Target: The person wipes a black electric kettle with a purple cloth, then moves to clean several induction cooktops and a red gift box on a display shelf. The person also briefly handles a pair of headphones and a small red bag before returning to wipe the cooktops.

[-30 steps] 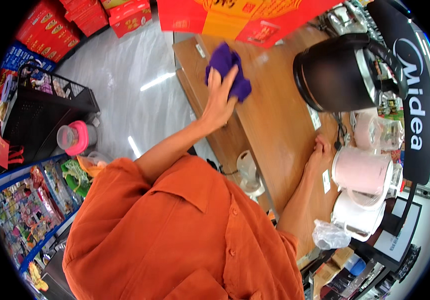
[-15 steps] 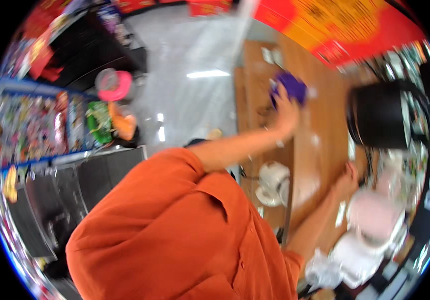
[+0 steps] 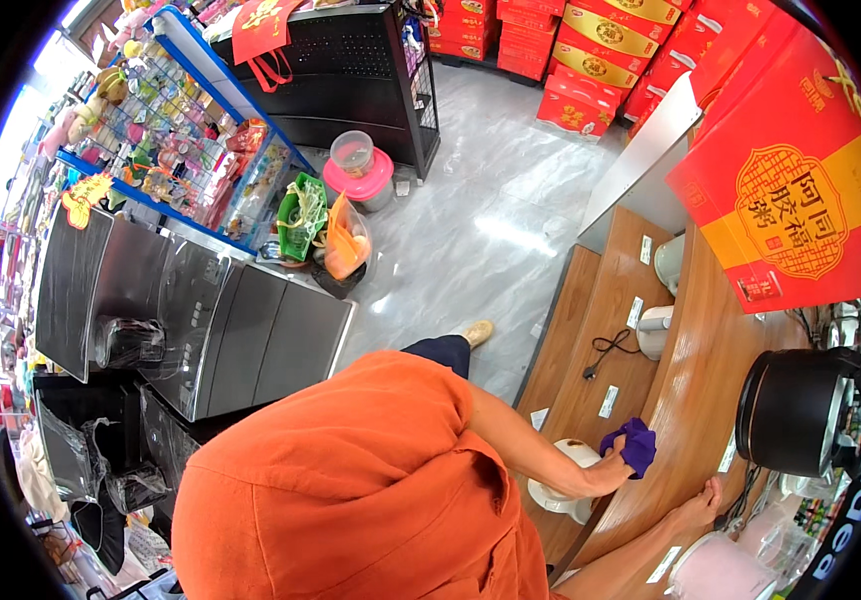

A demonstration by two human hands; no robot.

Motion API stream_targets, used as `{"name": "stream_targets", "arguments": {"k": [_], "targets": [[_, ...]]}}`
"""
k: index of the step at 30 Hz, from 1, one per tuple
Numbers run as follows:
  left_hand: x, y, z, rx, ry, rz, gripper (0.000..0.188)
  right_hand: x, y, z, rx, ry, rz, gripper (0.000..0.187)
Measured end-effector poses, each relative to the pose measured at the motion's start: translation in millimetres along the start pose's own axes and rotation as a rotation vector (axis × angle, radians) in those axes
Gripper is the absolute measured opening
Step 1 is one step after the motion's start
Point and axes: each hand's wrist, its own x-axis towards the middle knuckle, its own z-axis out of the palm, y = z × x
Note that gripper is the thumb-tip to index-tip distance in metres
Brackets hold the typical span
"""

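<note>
A bunched purple cloth (image 3: 636,447) is gripped in my left hand (image 3: 608,474), whose fingers are closed round it. The cloth lies against the front part of the upper wooden shelf (image 3: 685,400). My right hand (image 3: 702,505) rests on the same shelf, fingers stretched out, with nothing visible in it. Dark cords (image 3: 745,500) lie just beyond its fingertips. A black cooker-like appliance (image 3: 785,412) stands farther back on this shelf. Below my left forearm, a white appliance (image 3: 560,490) sits on the lower shelf, partly hidden by the arm.
A pink appliance (image 3: 720,568) stands near my right forearm. White kettles (image 3: 654,335) and a loose black plug cord (image 3: 610,350) are on the lower shelf. A red gift box (image 3: 790,180) overhangs the far end. Behind me stand dark appliances (image 3: 220,340) and tubs (image 3: 360,178) on the grey floor.
My left hand has brought the purple cloth along the shelf, closer to my right hand. The right hand stays on the shelf. The view has turned and is sharper now.
</note>
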Motion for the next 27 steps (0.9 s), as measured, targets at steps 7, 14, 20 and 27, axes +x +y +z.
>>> {"name": "stream_targets", "arguments": {"k": [7,14,20,27], "targets": [[138,30,-16,-0.205,0.294,0.213,0.042,-7,-31,0,-0.105,0.015,0.01,0.022],[265,134,-68,0.1,0.367,0.134,0.06,1,-11,-7,-0.212,0.026,-0.031,0.025],[275,133,-76,0.162,0.202,0.151,0.062,-10,-28,-15,-0.356,-0.048,0.068,0.022],[225,78,-90,0.598,-0.175,0.269,0.058,3,-62,33,-0.456,-0.068,-0.115,0.021]]}}
